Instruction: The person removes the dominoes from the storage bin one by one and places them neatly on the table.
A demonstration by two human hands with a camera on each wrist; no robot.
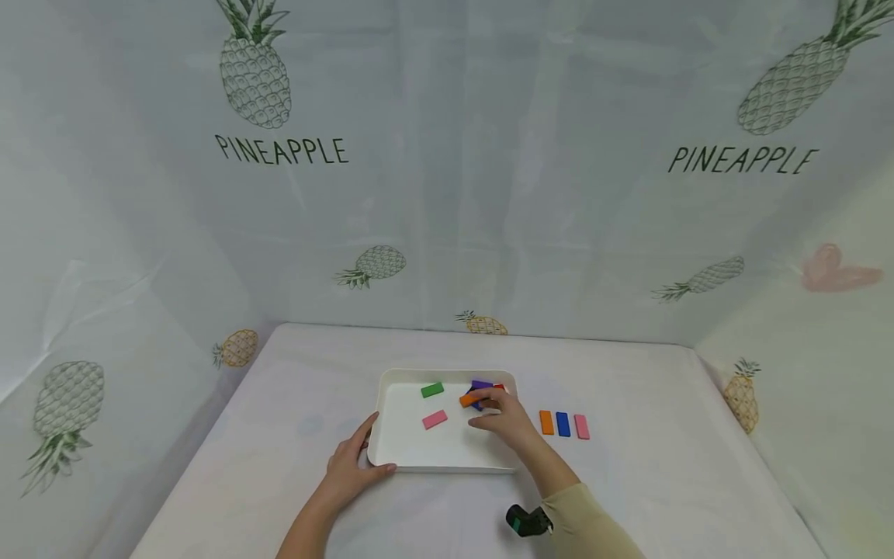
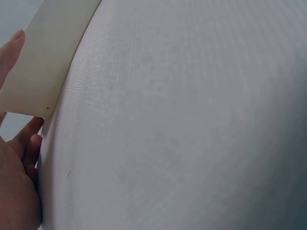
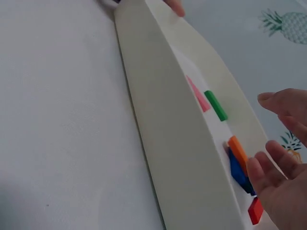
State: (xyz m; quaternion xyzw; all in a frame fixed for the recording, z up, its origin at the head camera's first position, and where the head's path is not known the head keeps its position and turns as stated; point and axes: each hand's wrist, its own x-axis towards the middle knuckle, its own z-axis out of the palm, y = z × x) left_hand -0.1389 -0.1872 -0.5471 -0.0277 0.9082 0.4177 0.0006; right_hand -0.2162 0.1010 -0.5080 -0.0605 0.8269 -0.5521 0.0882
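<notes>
A white tray (image 1: 419,450) holds small rectangular coloured blocks. My left hand (image 1: 347,468) grips its near left corner, the thumb against the front wall and the fingers at the left side. Over the tray's right half, my right hand (image 1: 504,419) has its thumb and fingers spread apart. One of its fingertips is right at an orange block (image 1: 466,401), which overlaps a blue block (image 3: 237,169) in the right wrist view. A purple block (image 1: 482,384) and a red block (image 3: 255,211) lie close by, partly hidden. Farther left in the tray are a green block (image 1: 432,390) and a pink block (image 1: 434,419).
Right of the tray, a second orange block (image 1: 546,422), a second blue block (image 1: 563,424) and a second pink block (image 1: 582,426) lie in a row on the white-covered table (image 1: 649,466). A black device (image 1: 525,521) shows beside the right sleeve. Pineapple-printed cloth (image 1: 489,233) hangs behind.
</notes>
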